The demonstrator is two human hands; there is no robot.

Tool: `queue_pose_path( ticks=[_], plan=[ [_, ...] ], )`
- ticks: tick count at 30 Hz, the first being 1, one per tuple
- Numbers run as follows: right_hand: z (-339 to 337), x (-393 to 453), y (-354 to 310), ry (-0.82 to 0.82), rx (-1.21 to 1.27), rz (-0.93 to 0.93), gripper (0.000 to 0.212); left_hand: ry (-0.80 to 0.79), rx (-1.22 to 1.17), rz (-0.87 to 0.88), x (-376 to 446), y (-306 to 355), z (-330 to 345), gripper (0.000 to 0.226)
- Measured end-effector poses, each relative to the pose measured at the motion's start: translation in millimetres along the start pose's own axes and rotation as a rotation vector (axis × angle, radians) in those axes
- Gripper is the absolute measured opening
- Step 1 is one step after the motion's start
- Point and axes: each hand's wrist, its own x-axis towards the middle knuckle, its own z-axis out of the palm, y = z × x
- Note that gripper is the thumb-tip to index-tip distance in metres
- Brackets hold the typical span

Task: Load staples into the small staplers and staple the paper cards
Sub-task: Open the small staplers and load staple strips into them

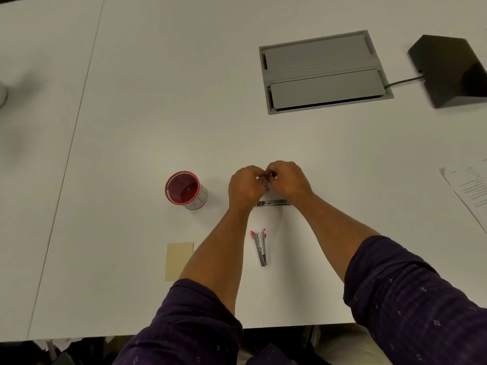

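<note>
A red cup (185,190) stands at the left, with a tan paper card (177,260) nearer, partly under the forearm. The left hand (245,187) and right hand (287,179) meet fingertip to fingertip, fingers curled and pinching something small between them; what it is cannot be told. An opened stapler (274,203) lies just near the hands, a second stapler (261,246) nearer still.

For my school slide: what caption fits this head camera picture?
Both hands pinch something small above two open staplers.
</note>
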Motion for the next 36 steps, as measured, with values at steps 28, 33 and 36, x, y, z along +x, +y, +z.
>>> queue_pose_path(
  ticks=[28, 33, 36],
  plan=[
    [5.4, -85.2, 25.6, 0.108, -0.001, 0.080, 0.021, -0.102, 0.499, 0.137, -68.0, -6.5, 20.1, 0.028],
    [16.4, -86.6, 27.2, 0.090, 0.001, 0.113, 0.020, -0.107, 0.496, 0.118, -67.0, -7.2, 24.5, 0.024],
    [20.5, -87.7, 27.8, 0.089, -0.007, 0.122, 0.020, -0.113, 0.483, 0.096, -65.5, -11.4, 24.9, 0.024]
  ],
)
